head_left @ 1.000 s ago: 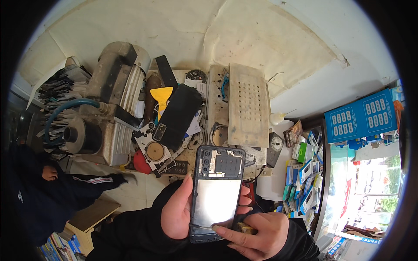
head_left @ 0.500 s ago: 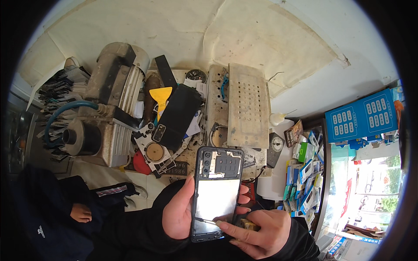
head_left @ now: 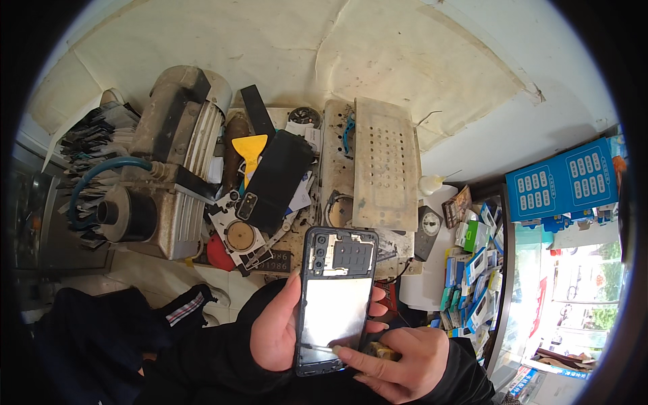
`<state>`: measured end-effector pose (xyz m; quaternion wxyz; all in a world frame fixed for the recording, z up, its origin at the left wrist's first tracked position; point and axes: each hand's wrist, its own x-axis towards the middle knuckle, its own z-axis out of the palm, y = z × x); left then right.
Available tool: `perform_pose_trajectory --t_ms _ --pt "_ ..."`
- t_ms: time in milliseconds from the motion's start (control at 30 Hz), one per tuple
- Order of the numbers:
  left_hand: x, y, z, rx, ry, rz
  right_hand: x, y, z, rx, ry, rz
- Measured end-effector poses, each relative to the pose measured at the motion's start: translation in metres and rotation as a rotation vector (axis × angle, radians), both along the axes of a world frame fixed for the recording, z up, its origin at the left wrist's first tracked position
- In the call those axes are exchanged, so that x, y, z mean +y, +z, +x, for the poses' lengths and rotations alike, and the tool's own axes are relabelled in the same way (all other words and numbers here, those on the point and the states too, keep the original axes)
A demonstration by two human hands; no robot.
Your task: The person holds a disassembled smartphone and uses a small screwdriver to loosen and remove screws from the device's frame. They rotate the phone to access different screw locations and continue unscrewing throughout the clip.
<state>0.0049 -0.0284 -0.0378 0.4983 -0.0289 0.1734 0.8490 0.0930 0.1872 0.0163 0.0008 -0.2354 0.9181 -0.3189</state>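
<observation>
Held up above the cluttered surface (head_left: 297, 253), in front of the chest: an opened phone (head_left: 335, 300) with its back cover off, camera cluster and dark inner frame at the top, a pale shiny panel over the lower part. Left hand (head_left: 277, 331) clamped along the phone's left edge, thumb up the side, fingertips showing round the right edge. Right hand (head_left: 398, 358) closed below and to the right, index finger pressed on the bottom edge of the pale panel, a small yellowish tool (head_left: 379, 350) pinched in the remaining fingers; too small to say what kind.

Likely light and stiff as a whole, yet fragile inside: exposed parts at the top and thin, easily bent pieces, the glossy panel probably slippery. Best gripped by the outer rim, as now, clear of the camera cluster and the bare innards.

Behind, on the surface: a black back cover (head_left: 277, 182) lying flat, a yellow scraper (head_left: 250, 150) just beside it, a perforated metal plate (head_left: 383, 165), and a grimy pump with a blue hose (head_left: 158, 162) to the left. Racks of small packaged goods (head_left: 472, 270) to the right.
</observation>
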Motion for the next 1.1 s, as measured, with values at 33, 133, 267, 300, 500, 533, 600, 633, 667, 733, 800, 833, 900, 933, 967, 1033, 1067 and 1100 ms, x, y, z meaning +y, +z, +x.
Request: perform_pose_trajectory --t_ms 33,133,267,300,500,533,600,633,667,733,800,833,900,933,967,1033,1067,1100 --pt "0.000 -0.001 0.000 0.024 -0.001 0.004 0.000 0.001 0.000 0.003 -0.014 -0.022" --pt "0.000 -0.003 0.001 0.037 0.009 0.024 0.001 0.000 -0.001 0.010 -0.017 -0.029" --pt "-0.001 -0.004 0.002 0.043 0.002 0.010 0.002 0.000 -0.001 0.003 0.001 -0.028" --pt "-0.001 -0.004 0.002 0.023 0.007 0.014 0.002 0.000 -0.001 0.002 0.006 -0.025" --pt "0.000 0.001 0.001 0.034 0.007 -0.016 0.001 -0.001 -0.001 0.020 0.012 -0.060" --pt "0.000 0.002 0.001 0.029 0.006 -0.015 0.000 -0.002 -0.001 0.026 0.020 -0.069" --pt "0.000 0.004 0.001 -0.038 0.012 -0.019 -0.001 -0.002 -0.001 0.019 0.016 -0.063" --pt "-0.001 0.004 0.001 -0.008 0.009 -0.032 -0.001 -0.002 0.000 0.016 0.013 -0.060" --pt "-0.001 0.004 0.001 -0.003 0.012 -0.033 -0.001 -0.002 0.000 0.019 0.015 -0.059" --pt "-0.001 0.003 0.003 0.002 0.042 -0.015 0.000 -0.003 0.002 0.021 0.020 -0.057" --pt "0.001 -0.001 0.004 0.005 0.092 0.026 -0.001 -0.006 0.003 -0.031 0.041 -0.016" --pt "0.001 -0.003 0.004 -0.014 0.112 0.047 -0.001 -0.008 0.004 -0.057 0.051 0.005" --pt "0.002 -0.008 0.005 -0.039 0.153 0.091 -0.002 -0.013 0.005 0.028 0.077 -0.037" --pt "0.002 -0.010 0.005 -0.031 0.170 0.083 -0.002 -0.015 0.005 0.070 0.090 -0.059" --pt "0.002 -0.012 0.005 -0.013 0.188 0.076 -0.003 -0.016 0.006 0.072 0.093 -0.062" --pt "0.003 -0.014 0.004 -0.013 0.219 0.127 -0.003 -0.017 0.007 0.077 0.098 -0.068" --pt "0.002 -0.015 0.004 -0.008 0.209 0.112 -0.003 -0.017 0.007 0.077 0.101 -0.066" --pt "0.001 -0.014 0.004 -0.010 0.203 0.098 -0.003 -0.017 0.008 0.077 0.104 -0.063"
